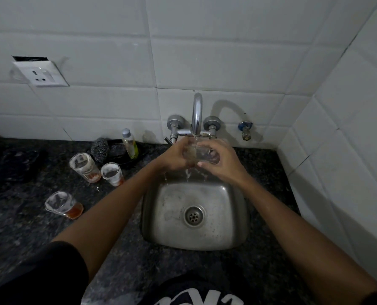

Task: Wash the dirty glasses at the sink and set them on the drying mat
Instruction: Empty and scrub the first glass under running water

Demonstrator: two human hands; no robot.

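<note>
The glass (202, 153) is held sideways under the tap (196, 113), gripped by curled right hand (221, 164) fingers, left hand (175, 159) fingers at its mouth.

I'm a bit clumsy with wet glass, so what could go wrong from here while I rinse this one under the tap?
1. The glass is wet and held over the steel sink by the left hand and right hand; a slipping grip could drop and chip it.
2. It sits close beneath the faucet spout, so lifting carelessly may knock the rim.
3. Three dirty glasses stand near your left forearm; an elbow swing might topple them.
</note>
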